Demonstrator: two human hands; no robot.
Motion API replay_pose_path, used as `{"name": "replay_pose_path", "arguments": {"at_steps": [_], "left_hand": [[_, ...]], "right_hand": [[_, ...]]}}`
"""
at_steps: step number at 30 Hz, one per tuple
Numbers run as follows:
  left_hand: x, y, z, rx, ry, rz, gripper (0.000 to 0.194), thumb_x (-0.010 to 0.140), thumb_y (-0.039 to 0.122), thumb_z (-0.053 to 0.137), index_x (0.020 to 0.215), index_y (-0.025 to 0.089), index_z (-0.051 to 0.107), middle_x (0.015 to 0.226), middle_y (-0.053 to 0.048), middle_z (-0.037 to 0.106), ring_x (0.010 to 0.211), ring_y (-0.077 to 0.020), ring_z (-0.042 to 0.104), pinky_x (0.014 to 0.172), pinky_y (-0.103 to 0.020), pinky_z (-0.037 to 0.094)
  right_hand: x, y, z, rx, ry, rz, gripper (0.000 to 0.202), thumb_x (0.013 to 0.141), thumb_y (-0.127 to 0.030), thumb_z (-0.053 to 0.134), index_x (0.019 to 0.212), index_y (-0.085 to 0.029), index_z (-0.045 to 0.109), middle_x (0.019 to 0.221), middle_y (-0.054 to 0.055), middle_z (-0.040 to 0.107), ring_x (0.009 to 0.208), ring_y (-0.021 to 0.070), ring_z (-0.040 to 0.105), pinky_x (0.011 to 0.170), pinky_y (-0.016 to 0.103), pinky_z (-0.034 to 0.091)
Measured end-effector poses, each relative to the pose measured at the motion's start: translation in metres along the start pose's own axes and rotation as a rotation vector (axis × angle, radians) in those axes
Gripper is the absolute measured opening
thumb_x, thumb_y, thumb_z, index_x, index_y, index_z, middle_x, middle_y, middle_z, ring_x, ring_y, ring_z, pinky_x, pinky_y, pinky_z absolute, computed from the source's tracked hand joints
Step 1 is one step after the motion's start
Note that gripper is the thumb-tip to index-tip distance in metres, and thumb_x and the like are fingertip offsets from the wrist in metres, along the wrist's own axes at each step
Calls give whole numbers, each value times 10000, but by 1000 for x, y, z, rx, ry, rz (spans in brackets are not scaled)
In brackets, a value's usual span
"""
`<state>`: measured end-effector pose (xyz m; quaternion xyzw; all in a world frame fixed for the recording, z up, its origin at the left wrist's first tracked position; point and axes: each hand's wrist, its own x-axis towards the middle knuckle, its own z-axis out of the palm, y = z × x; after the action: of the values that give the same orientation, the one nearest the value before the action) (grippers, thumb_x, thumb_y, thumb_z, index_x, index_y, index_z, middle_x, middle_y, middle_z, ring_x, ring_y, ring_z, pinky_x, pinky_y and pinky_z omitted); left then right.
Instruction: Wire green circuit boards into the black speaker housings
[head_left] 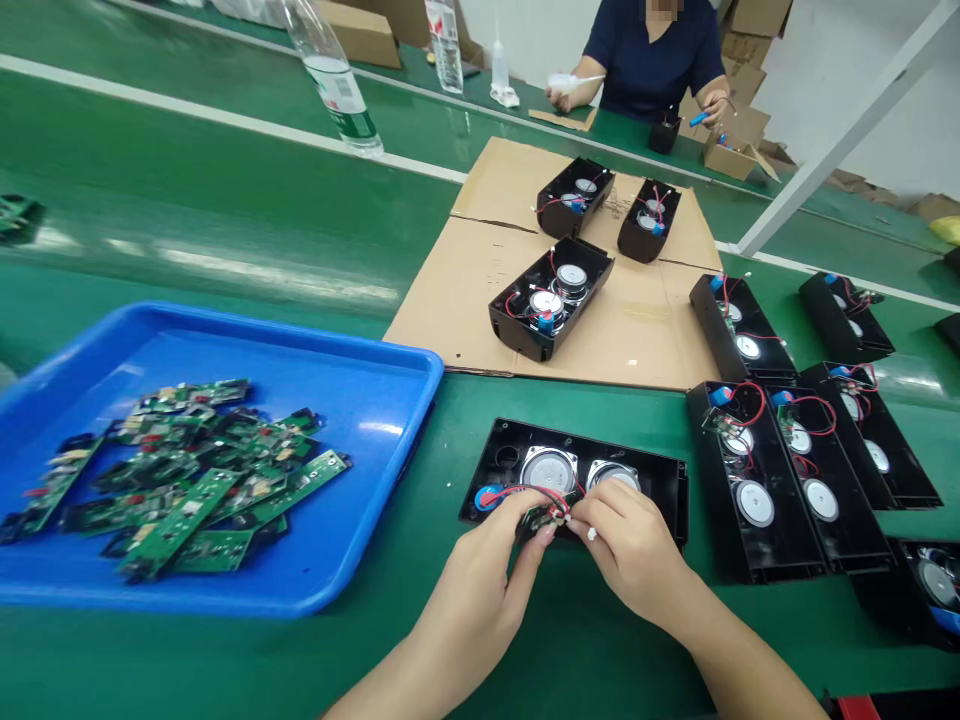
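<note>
In front of me a black speaker housing (667, 490) lies open side up, with two round speakers (549, 470) and a blue cylindrical part (487, 497) inside. Over its near edge, my left hand (487, 565) is closed on a small green circuit board (534, 520). My right hand (626, 530) pinches at the board's end, where red wires (536, 490) meet it; its fingertips appear to grip a wire plug. A small white connector (592, 534) shows beside those fingers. The fingers partly hide the board and the second speaker.
A blue tray (405, 400) of several circuit boards (187, 500) stands left. Several similar housings (750, 480) fill the right side. Three more housings (551, 300) rest on cardboard (435, 290). Across the bench sits a person (660, 60), near water bottles (337, 90).
</note>
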<state>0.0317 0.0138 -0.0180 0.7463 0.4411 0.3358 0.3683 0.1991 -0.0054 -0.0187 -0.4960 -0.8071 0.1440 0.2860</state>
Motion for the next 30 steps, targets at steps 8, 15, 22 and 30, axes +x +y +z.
{"name": "replay_pose_path", "arguments": {"at_steps": [8, 15, 22, 30], "left_hand": [[1, 0, -2, -27, -26, 4, 164, 887, 143, 437, 1005, 232, 509, 885, 2, 700, 795, -129, 683, 701, -189, 528], [0, 0, -3, 22, -56, 78, 201, 887, 106, 413, 1004, 242, 503, 943, 0, 715, 815, -129, 680, 742, -206, 532], [-4, 6, 10, 67, 53, 32, 204, 893, 114, 381, 1038, 206, 492, 955, -68, 717, 804, -170, 696, 707, -263, 560], [-1, 8, 14, -43, 60, -75, 167, 890, 153, 392, 1015, 204, 490, 855, -53, 703, 729, -172, 698, 606, -255, 557]], "right_hand": [[2, 1, -4, 148, 64, 101, 207, 953, -213, 421, 813, -170, 569, 705, 24, 590, 634, 141, 546, 582, 250, 444], [1, 4, -3, 109, -14, 61, 221, 951, -166, 391, 1050, -149, 589, 775, 57, 621, 689, 171, 569, 604, 282, 493], [1, 4, 1, 41, 33, 19, 214, 946, -147, 387, 1062, -135, 567, 812, 78, 624, 701, 179, 571, 608, 295, 492], [1, 3, -3, 103, 88, 84, 199, 950, -173, 402, 796, -174, 528, 714, 22, 559, 635, 138, 511, 579, 250, 435]]}}
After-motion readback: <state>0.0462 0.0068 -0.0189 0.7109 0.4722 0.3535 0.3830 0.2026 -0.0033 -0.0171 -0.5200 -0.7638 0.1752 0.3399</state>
